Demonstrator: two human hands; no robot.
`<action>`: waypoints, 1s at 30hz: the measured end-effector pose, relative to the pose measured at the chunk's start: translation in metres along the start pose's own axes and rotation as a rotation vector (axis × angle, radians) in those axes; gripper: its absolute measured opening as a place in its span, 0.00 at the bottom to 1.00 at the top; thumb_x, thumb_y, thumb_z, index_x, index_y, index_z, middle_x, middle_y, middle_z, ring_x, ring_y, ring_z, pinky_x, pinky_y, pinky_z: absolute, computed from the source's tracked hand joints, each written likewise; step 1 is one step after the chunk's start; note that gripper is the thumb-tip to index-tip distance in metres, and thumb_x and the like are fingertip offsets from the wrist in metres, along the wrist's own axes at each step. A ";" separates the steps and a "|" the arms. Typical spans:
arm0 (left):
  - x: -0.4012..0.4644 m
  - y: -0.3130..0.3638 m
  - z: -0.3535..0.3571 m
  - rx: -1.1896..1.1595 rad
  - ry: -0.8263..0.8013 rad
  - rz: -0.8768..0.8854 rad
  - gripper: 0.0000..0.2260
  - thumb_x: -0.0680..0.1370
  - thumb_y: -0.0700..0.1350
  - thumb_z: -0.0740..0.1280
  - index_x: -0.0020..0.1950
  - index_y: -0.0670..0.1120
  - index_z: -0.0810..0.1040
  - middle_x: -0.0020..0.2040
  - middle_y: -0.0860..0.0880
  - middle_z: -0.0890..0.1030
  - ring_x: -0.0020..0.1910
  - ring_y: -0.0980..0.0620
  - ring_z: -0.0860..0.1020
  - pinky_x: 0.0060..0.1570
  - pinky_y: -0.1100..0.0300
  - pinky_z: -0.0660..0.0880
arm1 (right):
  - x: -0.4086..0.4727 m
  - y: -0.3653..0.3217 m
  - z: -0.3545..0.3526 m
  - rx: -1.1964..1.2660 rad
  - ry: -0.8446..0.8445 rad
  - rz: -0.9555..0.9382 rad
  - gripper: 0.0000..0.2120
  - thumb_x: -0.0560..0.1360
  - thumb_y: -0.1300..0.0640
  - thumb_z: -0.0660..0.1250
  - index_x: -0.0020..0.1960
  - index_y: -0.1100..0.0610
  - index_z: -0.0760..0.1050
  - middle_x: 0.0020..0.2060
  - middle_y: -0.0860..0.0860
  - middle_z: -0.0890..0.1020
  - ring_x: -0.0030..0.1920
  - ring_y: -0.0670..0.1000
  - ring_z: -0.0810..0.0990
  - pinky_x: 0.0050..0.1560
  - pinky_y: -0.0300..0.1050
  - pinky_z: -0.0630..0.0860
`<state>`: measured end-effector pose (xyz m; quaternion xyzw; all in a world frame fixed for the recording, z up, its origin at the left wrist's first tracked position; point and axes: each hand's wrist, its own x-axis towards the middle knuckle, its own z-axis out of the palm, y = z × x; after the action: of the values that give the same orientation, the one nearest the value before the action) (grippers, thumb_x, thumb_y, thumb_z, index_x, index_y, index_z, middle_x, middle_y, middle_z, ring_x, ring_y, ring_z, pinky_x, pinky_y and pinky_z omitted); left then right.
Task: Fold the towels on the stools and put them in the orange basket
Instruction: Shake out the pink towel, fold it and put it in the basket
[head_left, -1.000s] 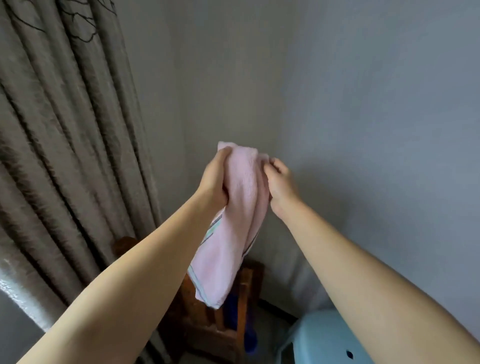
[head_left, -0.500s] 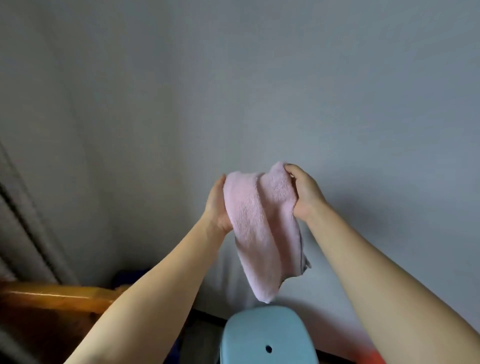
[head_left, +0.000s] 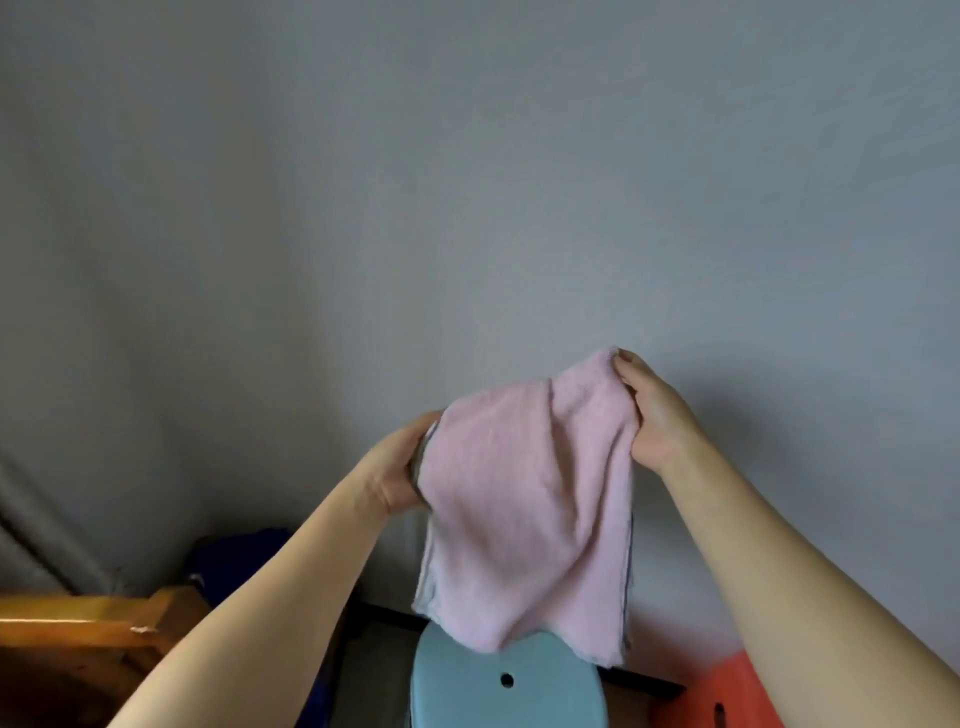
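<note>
A pink towel (head_left: 524, 499) hangs folded in the air in front of the grey wall. My left hand (head_left: 400, 467) grips its upper left edge, and my right hand (head_left: 654, 415) pinches its upper right corner a little higher. The towel's lower end dangles just above a light blue stool (head_left: 545, 691) at the bottom centre. An orange-red plastic thing (head_left: 727, 696) with a hole shows at the bottom right, partly behind my right forearm; I cannot tell whether it is a stool or the basket.
A wooden piece of furniture (head_left: 88, 623) stands at the bottom left, with dark blue fabric (head_left: 234, 561) behind it. A grey curtain edge (head_left: 31, 545) shows at the far left. A plain grey wall (head_left: 467, 208) fills the background.
The view swung right, away from the curtain, toward the stools. My hands moved apart, spreading the towel wider, and the orange-red thing came into view.
</note>
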<state>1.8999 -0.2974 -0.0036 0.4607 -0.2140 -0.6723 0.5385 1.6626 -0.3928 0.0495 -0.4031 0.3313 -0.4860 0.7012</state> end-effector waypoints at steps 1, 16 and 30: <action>0.002 0.004 -0.007 -0.002 0.023 0.022 0.09 0.70 0.46 0.68 0.43 0.45 0.86 0.44 0.47 0.86 0.41 0.50 0.84 0.37 0.59 0.80 | 0.001 -0.003 -0.008 -0.024 0.018 0.006 0.10 0.80 0.58 0.59 0.41 0.52 0.75 0.31 0.47 0.82 0.35 0.45 0.81 0.41 0.39 0.77; 0.007 0.051 -0.029 -0.336 0.164 0.250 0.11 0.79 0.50 0.62 0.40 0.47 0.74 0.38 0.49 0.76 0.40 0.50 0.75 0.48 0.55 0.70 | 0.019 -0.020 -0.056 0.074 0.155 0.030 0.04 0.76 0.60 0.65 0.46 0.55 0.78 0.37 0.52 0.81 0.41 0.50 0.81 0.50 0.45 0.78; 0.016 0.051 -0.041 0.122 0.564 0.387 0.09 0.76 0.39 0.67 0.54 0.49 0.79 0.38 0.53 0.77 0.37 0.57 0.74 0.42 0.61 0.68 | 0.025 -0.022 -0.071 -0.713 0.293 -0.224 0.08 0.75 0.62 0.65 0.44 0.51 0.79 0.34 0.45 0.77 0.33 0.44 0.71 0.23 0.25 0.64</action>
<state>1.9621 -0.3201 0.0102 0.6108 -0.1798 -0.3898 0.6653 1.6005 -0.4386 0.0346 -0.5812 0.5295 -0.4661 0.4056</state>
